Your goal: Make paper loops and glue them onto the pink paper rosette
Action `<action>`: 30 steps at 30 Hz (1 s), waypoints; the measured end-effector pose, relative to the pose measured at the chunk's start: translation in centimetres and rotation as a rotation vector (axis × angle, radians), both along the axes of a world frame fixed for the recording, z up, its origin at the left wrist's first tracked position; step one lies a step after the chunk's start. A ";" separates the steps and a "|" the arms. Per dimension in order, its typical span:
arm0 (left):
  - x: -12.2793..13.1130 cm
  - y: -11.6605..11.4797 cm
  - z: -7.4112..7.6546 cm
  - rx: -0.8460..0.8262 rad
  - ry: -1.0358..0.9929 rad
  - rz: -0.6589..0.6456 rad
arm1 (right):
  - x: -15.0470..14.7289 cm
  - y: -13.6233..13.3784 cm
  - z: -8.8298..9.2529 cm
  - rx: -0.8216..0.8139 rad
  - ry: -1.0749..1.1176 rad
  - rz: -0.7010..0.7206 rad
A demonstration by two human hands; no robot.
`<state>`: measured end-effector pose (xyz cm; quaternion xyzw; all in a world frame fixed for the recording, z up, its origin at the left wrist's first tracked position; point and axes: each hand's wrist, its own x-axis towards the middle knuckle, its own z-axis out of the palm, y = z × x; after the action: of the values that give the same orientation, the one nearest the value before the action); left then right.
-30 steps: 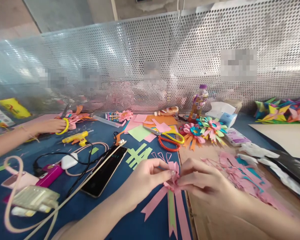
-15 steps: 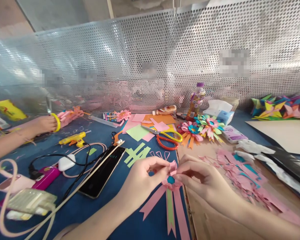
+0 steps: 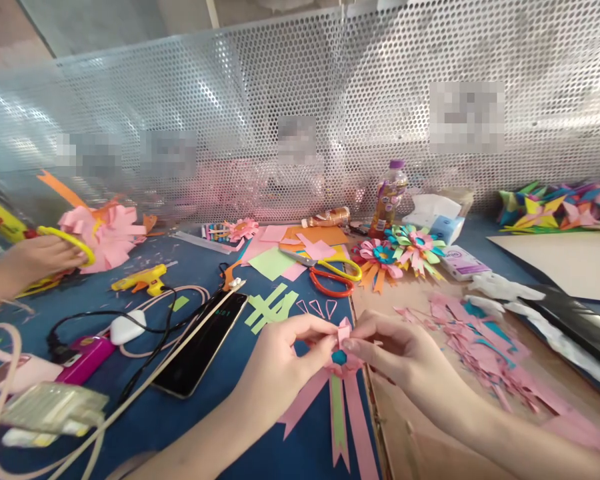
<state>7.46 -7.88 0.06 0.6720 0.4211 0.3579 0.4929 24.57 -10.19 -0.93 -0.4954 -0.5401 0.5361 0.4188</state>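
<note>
Both my hands meet at a pink paper rosette (image 3: 347, 363) with a blue centre and pink and green ribbon tails hanging toward me. My left hand (image 3: 293, 353) pinches a small pink paper loop (image 3: 345, 331) at the top of the rosette from the left. From the right, my right hand (image 3: 403, 350) pinches the same loop between thumb and fingers. Part of the rosette is hidden behind my fingertips. Just beyond lie several folded pink paper loops (image 3: 317, 307) and a pile of green paper strips (image 3: 273, 307).
Scissors (image 3: 333, 273) rest on coloured paper sheets. Finished paper flowers (image 3: 415, 250) and a drink bottle (image 3: 389, 200) stand behind. Left are a phone (image 3: 203, 347), cables and a yellow glue gun (image 3: 140, 280). Another person's hand (image 3: 45, 260) holds scissors near a pink paper flower (image 3: 103, 237). Pink scraps (image 3: 480, 353) lie right.
My hands stay at the rosette; the pink loop now stands narrower between my fingertips. At left, the other person's hand has moved left and the large pink flower has come up into fuller view.
</note>
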 end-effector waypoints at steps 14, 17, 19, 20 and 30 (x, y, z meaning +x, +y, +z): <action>0.2 -0.4 0.4 0.051 0.011 0.002 | -0.1 -0.1 -0.2 -0.057 0.098 -0.001; 0.2 -0.4 0.4 0.053 0.007 -0.001 | -0.1 -0.1 -0.2 -0.065 0.116 0.003; 0.2 -0.4 0.4 0.055 0.017 0.002 | -0.1 -0.2 -0.2 -0.068 0.116 0.001; 0.2 -0.4 0.4 0.056 0.025 0.002 | -0.1 -0.2 -0.2 -0.068 0.115 0.000; 0.1 -0.4 0.4 0.085 0.080 0.014 | 0.0 -0.2 -0.3 -0.074 0.115 0.002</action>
<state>7.60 -8.26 0.46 0.7033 0.4294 0.3518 0.4441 24.52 -10.36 -1.26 -0.4782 -0.4954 0.5837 0.4303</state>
